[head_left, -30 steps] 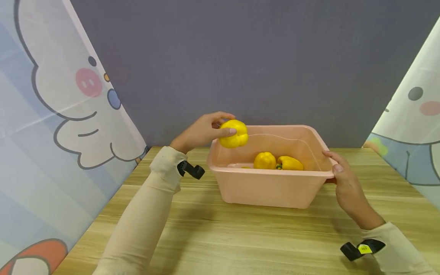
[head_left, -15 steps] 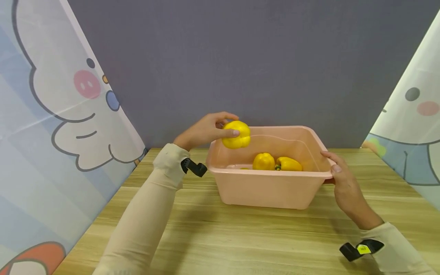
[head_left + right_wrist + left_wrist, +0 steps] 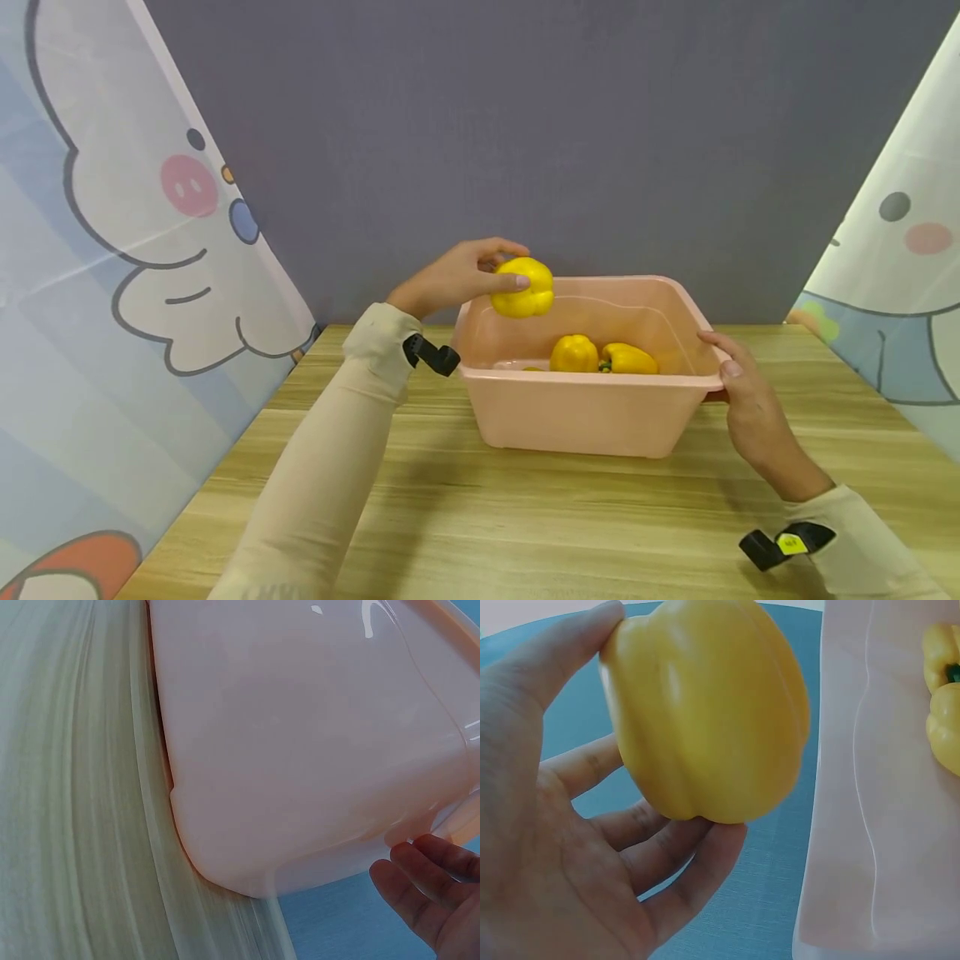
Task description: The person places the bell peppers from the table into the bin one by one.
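My left hand holds a yellow bell pepper over the left end of a pink plastic tub. In the left wrist view, thumb and fingertips are around this pepper, whose lobed side shows. At the tub's right end my right hand grips the rim, thumb on top and fingers beneath; those fingers appear under the rim in the right wrist view. Inside lie a rounded yellow bell pepper and another on its side, green stem facing left. A further yellow sliver is mostly hidden by the front wall.
The tub stands on a wood-grain table close to a dark grey back panel. Cartoon-printed sheets flank the table, one on the left and one on the right.
Still holding the bell pepper, my left hand has drifted a little to the right and slightly up over the tub. My right hand keeps its grip on the rim.
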The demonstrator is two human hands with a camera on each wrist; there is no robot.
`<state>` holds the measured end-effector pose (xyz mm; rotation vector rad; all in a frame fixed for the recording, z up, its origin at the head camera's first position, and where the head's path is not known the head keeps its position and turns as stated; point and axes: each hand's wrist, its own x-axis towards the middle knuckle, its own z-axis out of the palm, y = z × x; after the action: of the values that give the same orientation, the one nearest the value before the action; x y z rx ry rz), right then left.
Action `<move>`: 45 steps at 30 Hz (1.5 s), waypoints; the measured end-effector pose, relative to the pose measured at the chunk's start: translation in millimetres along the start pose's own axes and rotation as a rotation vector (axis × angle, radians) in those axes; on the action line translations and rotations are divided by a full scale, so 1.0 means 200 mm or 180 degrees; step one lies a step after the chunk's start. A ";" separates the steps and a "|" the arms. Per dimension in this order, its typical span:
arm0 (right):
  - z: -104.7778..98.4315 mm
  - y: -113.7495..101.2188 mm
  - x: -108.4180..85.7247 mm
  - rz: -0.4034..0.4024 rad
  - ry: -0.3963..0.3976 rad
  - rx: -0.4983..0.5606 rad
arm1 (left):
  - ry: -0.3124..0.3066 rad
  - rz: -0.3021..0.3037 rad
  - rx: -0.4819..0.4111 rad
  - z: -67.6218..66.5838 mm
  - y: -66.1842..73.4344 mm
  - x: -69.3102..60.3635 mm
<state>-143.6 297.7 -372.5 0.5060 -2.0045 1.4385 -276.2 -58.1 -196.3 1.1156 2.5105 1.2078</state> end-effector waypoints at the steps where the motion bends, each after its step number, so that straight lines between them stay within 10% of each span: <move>1: 0.00 0.00 0.00 -0.0006 0.0005 0.0039 | -0.0008 -0.0003 0.0005 0.00 0.00 0.00; 45: 0.03 0.01 0.01 -0.0053 -0.0055 -0.0266 | -0.0384 -0.0323 0.0357 -0.03 -0.05 0.08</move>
<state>-147.5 293.1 -373.5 0.4992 -2.0596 1.3386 -295.7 -56.2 -196.4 1.0372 2.5358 0.9557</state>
